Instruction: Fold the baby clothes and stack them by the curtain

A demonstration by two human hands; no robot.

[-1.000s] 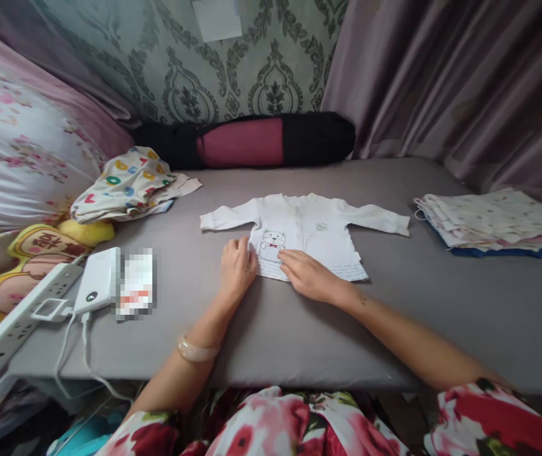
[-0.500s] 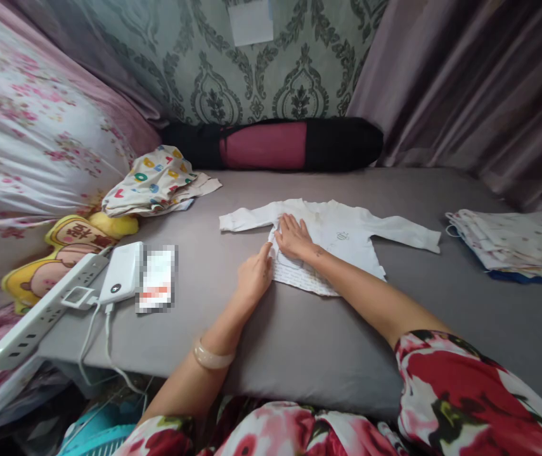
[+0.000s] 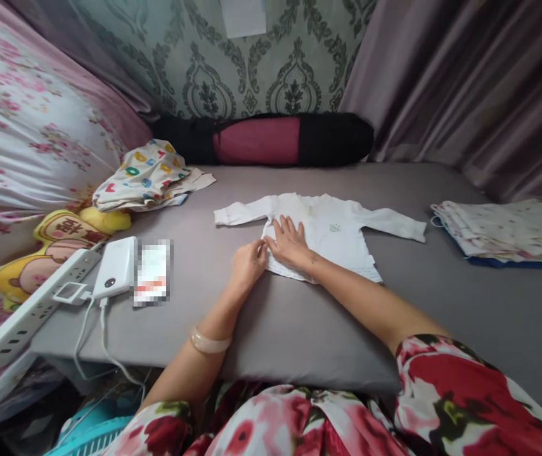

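Observation:
A small white long-sleeved baby shirt [image 3: 337, 231] lies flat on the grey bed surface [image 3: 299, 316], sleeves spread out to both sides. My right hand [image 3: 290, 242] rests flat on the shirt's left front, fingers stretched and spread. My left hand [image 3: 248, 263] sits at the shirt's left lower edge, its fingers curled and pinching the fabric there. A pale bangle circles my left wrist.
A stack of folded cloths [image 3: 508, 231] lies at the right. A letter-print garment [image 3: 147, 180] lies at the back left, by a black and pink bolster [image 3: 261, 139]. A power bank [image 3: 116, 275], a power strip [image 3: 28, 310] and a yellow plush [image 3: 56, 244] sit at the left.
My right hand moved up from the shirt's hem onto its left front and stayed there. My left hand shifted to the side edge and curled onto the fabric. The view swung slightly.

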